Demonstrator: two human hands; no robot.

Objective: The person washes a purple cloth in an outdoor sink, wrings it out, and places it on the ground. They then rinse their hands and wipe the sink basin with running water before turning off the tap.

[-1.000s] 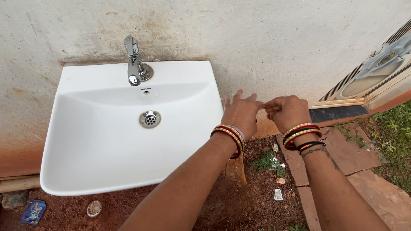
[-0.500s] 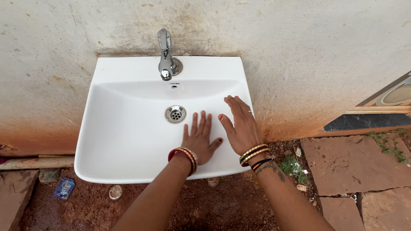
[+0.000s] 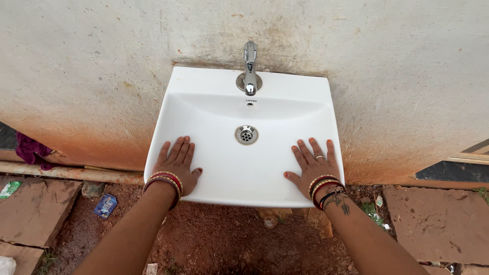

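Now my hands have spread apart: the left hand lies flat on the near left of the sink, the right hand on its near right, fingers wide and holding nothing. Before, they sat together near the drain.

The basin is smooth, glossy white ceramic, and the tap and drain ring are bright polished metal. The wall behind is rough, matt plaster, stained and reddish along its foot, and the ground is coarse red earth with rough stone slabs. Shiny red and gold bangles ring both wrists.
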